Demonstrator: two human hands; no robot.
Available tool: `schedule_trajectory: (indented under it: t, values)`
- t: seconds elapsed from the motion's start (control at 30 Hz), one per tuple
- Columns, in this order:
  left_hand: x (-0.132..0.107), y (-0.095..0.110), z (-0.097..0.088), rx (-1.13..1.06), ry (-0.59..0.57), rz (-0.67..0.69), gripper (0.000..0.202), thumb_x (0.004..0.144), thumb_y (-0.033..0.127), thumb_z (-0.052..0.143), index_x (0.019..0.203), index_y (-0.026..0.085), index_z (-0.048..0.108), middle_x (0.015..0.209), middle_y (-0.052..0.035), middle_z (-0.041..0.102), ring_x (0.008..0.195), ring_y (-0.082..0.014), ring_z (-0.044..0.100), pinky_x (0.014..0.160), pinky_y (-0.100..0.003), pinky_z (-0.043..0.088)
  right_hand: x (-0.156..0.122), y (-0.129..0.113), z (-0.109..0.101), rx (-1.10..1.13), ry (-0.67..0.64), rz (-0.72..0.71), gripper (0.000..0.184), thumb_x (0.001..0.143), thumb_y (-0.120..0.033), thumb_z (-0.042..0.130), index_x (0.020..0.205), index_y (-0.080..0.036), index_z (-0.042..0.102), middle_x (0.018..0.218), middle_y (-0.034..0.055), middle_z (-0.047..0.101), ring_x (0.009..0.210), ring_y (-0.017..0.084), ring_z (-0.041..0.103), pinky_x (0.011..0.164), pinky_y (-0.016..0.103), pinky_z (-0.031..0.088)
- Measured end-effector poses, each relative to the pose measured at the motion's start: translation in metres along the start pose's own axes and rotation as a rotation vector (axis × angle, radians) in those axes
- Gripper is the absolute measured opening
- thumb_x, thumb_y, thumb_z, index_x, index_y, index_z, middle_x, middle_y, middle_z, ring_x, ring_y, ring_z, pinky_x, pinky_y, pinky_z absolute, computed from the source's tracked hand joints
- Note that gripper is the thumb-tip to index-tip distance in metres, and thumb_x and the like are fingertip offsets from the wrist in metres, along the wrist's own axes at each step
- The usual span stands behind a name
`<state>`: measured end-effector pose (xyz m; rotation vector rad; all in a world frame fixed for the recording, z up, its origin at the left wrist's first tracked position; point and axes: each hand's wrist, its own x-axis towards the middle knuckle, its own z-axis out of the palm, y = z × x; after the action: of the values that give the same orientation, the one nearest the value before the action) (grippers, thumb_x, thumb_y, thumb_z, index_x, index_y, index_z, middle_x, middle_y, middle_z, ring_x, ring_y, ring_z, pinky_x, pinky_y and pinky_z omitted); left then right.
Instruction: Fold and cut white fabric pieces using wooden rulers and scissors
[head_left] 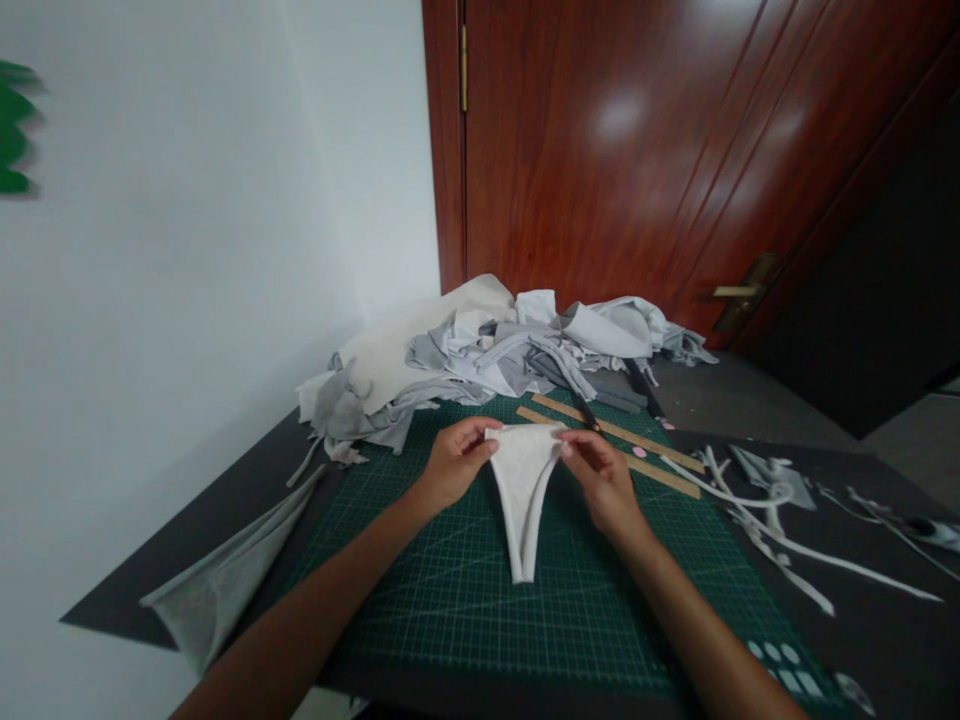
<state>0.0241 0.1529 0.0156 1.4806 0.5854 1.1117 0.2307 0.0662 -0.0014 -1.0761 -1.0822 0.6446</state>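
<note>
One white fabric piece (526,455) is held up over the cutting mat, its wide edge toward twelve o'clock and its narrow end toward six; whether that end touches the mat I cannot tell. Two hands hold it: the left hand (456,462) pinches the corner at ten o'clock between thumb and fingers, the right hand (600,475) pinches the corner at two in the same way.

Clock directions run from this piece. Two tan rulers lie at two o'clock, side by side and slanting: an upper ruler (652,446) and a lower ruler (667,478). Two small pink bits (639,452) are near them. At four o'clock are three white round spots (772,653) and two squarish ones (808,684). Several white strips (847,567) tangle at three, too overlapped to count. One grey sheer cloth (225,580) lies between eight and nine, and a single heap of grey and white scraps (480,350) spreads across twelve, its pieces uncountable.

The green gridded cutting mat (450,620) covers the middle of a dark bench (120,600).

Beyond stand a white wall (187,220) at ten, bearing one green shape (13,130), and one reddish-brown door (585,180) at one, its handle (739,292) at two.
</note>
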Motion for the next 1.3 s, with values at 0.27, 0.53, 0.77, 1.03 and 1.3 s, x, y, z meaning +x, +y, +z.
schedule_trajectory:
  t: [0.27,0.53,0.77,1.03,1.3]
  values:
    - [0.001,-0.005,-0.001,0.081,0.011,0.028,0.027,0.075,0.034,0.079,0.093,0.015,0.072,0.082,-0.0032,0.070,0.075,-0.0156,0.062,0.070,-0.026,0.047,-0.001,-0.003,0.006,-0.003,0.029,0.025,0.031,0.074,-0.041,0.082,0.097,-0.023,0.073,0.079,-0.0008,0.065,0.075,0.018,0.059,0.073,0.032,0.049]
    - [-0.006,-0.019,0.005,0.071,-0.084,0.014,0.059,0.066,0.021,0.083,0.121,0.018,0.063,0.110,-0.0068,0.070,0.094,-0.0212,0.067,0.082,-0.031,0.053,-0.005,-0.003,0.011,0.048,0.054,0.031,0.029,0.071,-0.037,0.085,0.095,-0.024,0.072,0.081,-0.0001,0.070,0.072,0.018,0.063,0.069,0.032,0.052]
    - [-0.005,-0.014,0.002,0.254,0.033,0.153,0.028,0.079,0.021,0.071,0.108,0.019,0.072,0.101,-0.0055,0.074,0.092,-0.0208,0.070,0.085,-0.032,0.055,-0.002,-0.002,0.000,-0.170,0.090,-0.129,0.016,0.085,-0.037,0.072,0.095,-0.025,0.076,0.097,0.0047,0.078,0.091,0.024,0.072,0.087,0.041,0.055]
    - [-0.008,0.006,0.000,0.558,0.180,0.395,0.016,0.083,0.019,0.071,0.097,0.023,0.077,0.092,-0.0021,0.073,0.083,-0.0171,0.066,0.079,-0.030,0.053,-0.008,-0.004,-0.002,-0.422,0.076,-0.223,0.027,0.092,-0.037,0.064,0.114,-0.025,0.074,0.111,0.0077,0.078,0.100,0.028,0.072,0.095,0.046,0.054]
    - [-0.012,0.021,0.002,0.497,0.198,0.415,0.010,0.084,0.032,0.072,0.082,0.023,0.074,0.102,-0.0060,0.067,0.099,-0.0238,0.062,0.090,-0.036,0.048,-0.011,-0.026,-0.002,-0.495,0.034,-0.375,0.018,0.097,-0.033,0.056,0.101,-0.028,0.073,0.099,0.0070,0.073,0.097,0.027,0.067,0.090,0.044,0.051]
